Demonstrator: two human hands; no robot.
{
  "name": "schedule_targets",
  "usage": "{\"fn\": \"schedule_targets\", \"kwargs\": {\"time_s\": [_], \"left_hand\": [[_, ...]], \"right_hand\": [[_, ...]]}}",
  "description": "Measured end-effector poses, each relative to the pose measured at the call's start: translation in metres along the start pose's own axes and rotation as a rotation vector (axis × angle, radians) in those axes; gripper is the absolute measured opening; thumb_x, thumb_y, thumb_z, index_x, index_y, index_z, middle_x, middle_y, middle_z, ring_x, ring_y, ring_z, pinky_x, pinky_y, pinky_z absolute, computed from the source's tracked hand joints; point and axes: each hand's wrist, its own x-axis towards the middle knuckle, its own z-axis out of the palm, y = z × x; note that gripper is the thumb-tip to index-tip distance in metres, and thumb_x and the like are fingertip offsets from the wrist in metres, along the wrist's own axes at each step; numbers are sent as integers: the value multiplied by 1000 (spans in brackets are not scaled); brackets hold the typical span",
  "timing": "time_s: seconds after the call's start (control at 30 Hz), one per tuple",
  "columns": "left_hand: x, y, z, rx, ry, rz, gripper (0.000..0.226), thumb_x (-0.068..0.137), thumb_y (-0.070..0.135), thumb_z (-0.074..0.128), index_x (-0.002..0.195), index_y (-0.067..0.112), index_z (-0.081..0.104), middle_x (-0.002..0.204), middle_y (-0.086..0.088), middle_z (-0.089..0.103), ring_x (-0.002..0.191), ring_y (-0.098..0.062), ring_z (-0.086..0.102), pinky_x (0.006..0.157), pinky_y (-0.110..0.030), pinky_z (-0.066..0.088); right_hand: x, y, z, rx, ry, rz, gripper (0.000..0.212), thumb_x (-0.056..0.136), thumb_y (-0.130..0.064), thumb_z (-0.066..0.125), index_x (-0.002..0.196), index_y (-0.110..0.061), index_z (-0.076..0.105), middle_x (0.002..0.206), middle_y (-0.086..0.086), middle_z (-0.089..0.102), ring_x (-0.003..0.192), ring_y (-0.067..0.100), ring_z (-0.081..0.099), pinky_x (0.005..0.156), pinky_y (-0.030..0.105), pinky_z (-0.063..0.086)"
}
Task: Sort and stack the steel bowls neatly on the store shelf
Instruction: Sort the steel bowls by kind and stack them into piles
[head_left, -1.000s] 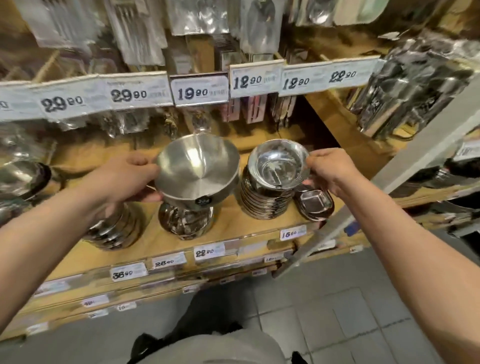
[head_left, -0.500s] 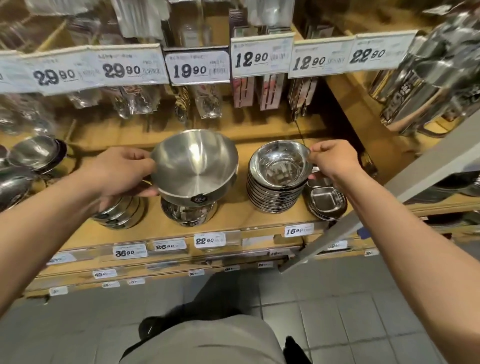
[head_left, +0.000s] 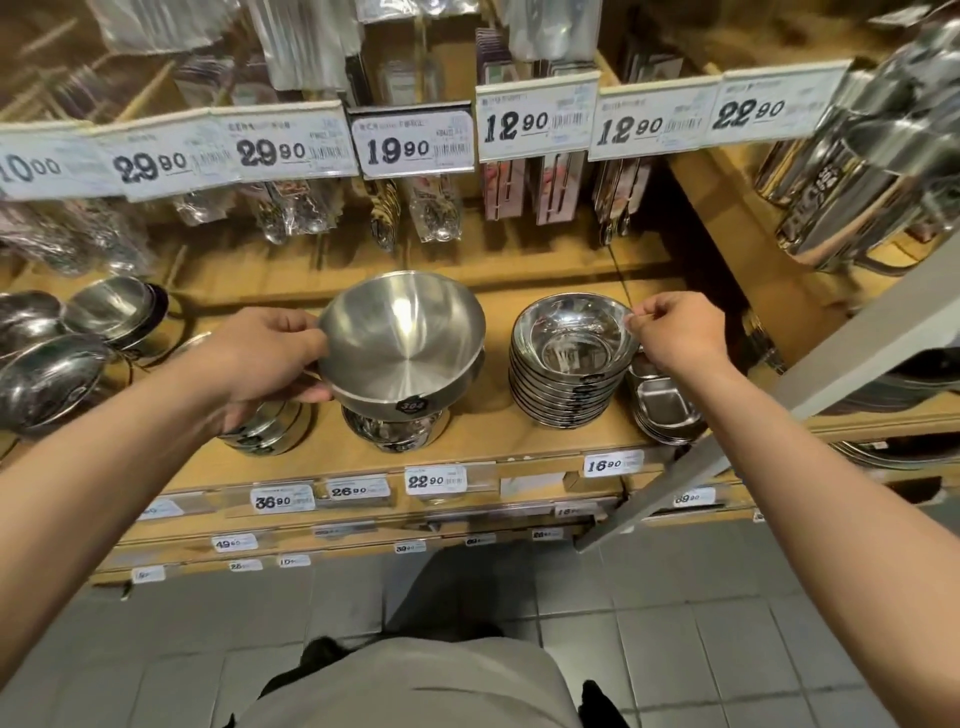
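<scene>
Wooden store shelf (head_left: 467, 447), seen from above. Left hand (head_left: 270, 358) grips the near-left rim of a large matte steel bowl (head_left: 402, 338), thumb over the lip, fingers curled beneath. The bowl is tilted, its mouth facing up and toward the camera; a dark round sticker (head_left: 410, 405) sits on its outer wall. It is held above a shiny steel piece (head_left: 395, 428) standing on the shelf; whether the two touch cannot be made out, since the bowl hides the joint.

Right hand (head_left: 675, 338) pinches the far-right rim of the top bowl (head_left: 574, 332) of a stack of shallow polished bowls (head_left: 563, 389). That top bowl lies slightly askew on the stack. Just right of the stack, partly under the wrist, a low pile of rectangular steel trays (head_left: 662, 408).

Behind the left hand, a short stack of small bowls (head_left: 265, 428). Far left, several larger round bowls (head_left: 52, 374) lean on one another.

Price tags (head_left: 434, 480) run along the shelf's front edge. Above, a row of larger price cards (head_left: 413, 137) with packaged utensils (head_left: 431, 213) hanging behind them. Grey tiled floor (head_left: 675, 649) below.
</scene>
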Motion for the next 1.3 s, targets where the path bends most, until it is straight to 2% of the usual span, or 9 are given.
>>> {"fn": "schedule_targets", "kwargs": {"time_s": [0.13,0.3,0.47,0.57,0.67,0.83,1.0,1.3], "left_hand": [[0,1,-2,-13,-3,13,21,99,1,56,96,14,72,94,-18,74,54,-17,72,48,-20,58],[-1,2,-2,-18,-10,25,24,98,0,56,91,14,74,92,-16,73,52,-16,71,45,-18,55],[-2,-4,-6,5,-21,21,21,97,0,56,97,10,74,92,-15,73,62,-20,71,51,-21,60],[-5,-9,-10,9,-16,18,22,98,0,55,95,10,74,84,-16,74,63,-22,70,51,-22,60],[-9,-13,-14,-8,-8,9,22,98,-1,53,94,8,73,71,-12,74,55,-19,70,47,-21,58],[-16,-19,-19,-21,8,5,22,98,-2,53,96,8,72,66,-10,72,49,-15,68,44,-19,54],[-23,-23,-23,-19,19,9,23,98,-2,52,89,9,70,59,-7,71,46,-14,67,41,-18,52],[-29,-25,-22,-15,1,9,23,98,-3,52,89,9,69,58,-5,71,44,-14,67,39,-17,50]], "right_hand": [[-9,3,5,-36,51,-59,17,96,-17,65,81,-15,70,94,6,71,89,23,63,80,30,47],[-13,6,9,-87,123,-81,21,98,-15,58,93,-7,77,94,12,74,86,27,63,78,26,41],[-17,9,15,-101,174,-93,23,98,-14,55,96,-6,76,96,14,74,87,29,65,80,33,49],[-18,10,18,-106,200,-91,24,97,-13,53,94,-7,76,93,14,74,83,28,63,76,31,47],[-19,10,20,-102,208,-89,23,96,-12,52,90,-7,74,88,14,72,81,28,62,73,31,44],[-19,8,23,-98,230,-55,22,94,-10,52,86,-6,72,84,12,69,78,25,58,72,29,40],[-20,8,22,-96,219,-51,22,94,-11,53,83,-5,70,83,13,68,79,26,60,71,33,45],[-24,4,18,-168,179,-11,24,100,-14,50,102,-1,71,106,20,71,105,38,64,81,31,43]]}}
